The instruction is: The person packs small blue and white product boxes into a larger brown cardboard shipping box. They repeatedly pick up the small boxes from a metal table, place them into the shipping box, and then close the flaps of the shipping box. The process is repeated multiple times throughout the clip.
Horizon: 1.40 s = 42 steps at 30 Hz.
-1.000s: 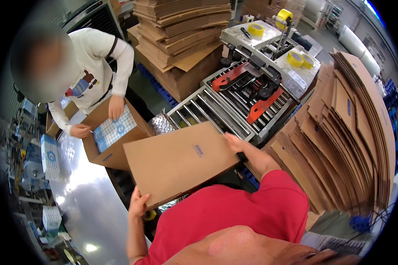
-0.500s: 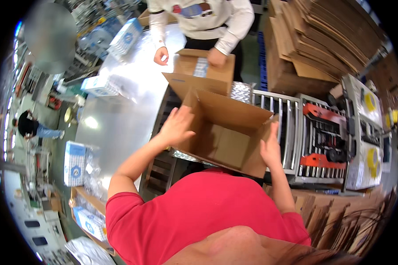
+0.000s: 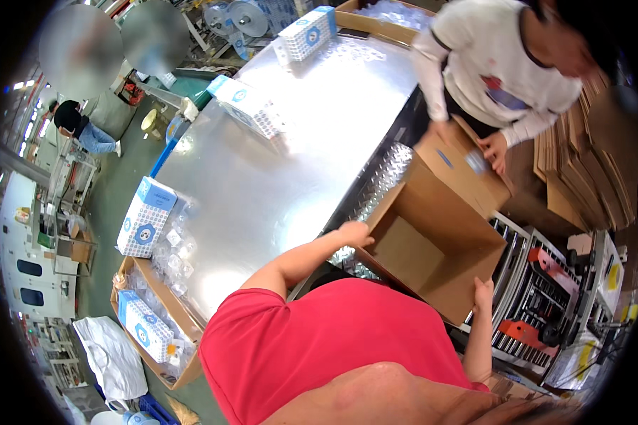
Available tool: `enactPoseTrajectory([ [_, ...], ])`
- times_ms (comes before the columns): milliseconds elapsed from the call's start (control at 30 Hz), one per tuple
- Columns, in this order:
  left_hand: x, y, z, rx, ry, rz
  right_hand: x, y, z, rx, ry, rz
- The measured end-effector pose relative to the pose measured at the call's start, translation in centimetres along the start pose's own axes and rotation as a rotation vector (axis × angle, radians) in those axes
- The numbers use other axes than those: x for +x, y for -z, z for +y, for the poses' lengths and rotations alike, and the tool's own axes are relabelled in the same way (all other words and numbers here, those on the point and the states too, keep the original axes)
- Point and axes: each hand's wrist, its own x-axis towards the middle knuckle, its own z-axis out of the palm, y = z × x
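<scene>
An open brown cardboard box (image 3: 432,244) is tilted in front of me, its empty inside facing me. My left hand (image 3: 354,232) grips the box's left flap edge. My right hand (image 3: 483,292) holds its lower right corner. The box hangs over the edge of a shiny metal table (image 3: 290,177) and a roller conveyor (image 3: 528,283). Across from me a person in a white top presses both hands on a second cardboard box (image 3: 461,166).
Blue and white cartons (image 3: 145,216) and small clear packets lie on the table. A carton (image 3: 156,333) with more of them stands at the lower left. A tape sealing machine with red parts (image 3: 553,265) is at the right. Flat cardboard stacks (image 3: 581,156) stand behind.
The view has swung left toward the metal table. The flat cardboard sheet I held has been opened into a box, and my hands have shifted along its edges.
</scene>
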Motion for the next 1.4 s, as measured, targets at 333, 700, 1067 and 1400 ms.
enactPoseTrajectory([
  [333,-3.6,34.1,-27.7,0.199,0.668,1.101,3.7,-10.7,-3.0,-0.192,0.013,-0.025],
  [700,-7.6,25.5,-23.5,0.165,0.234,0.653,0.2,-18.5,-9.1,-1.591,0.788,0.287],
  [1067,-17.1,22.4,-15.2,-0.511,-0.345,-0.157,3.3,-43.3,-14.9,-1.364,1.485,-0.934],
  [1400,-5.3,36.8,-33.2,0.066,0.589,0.944,4.6,-46.9,-12.4,-1.269,1.336,-1.104],
])
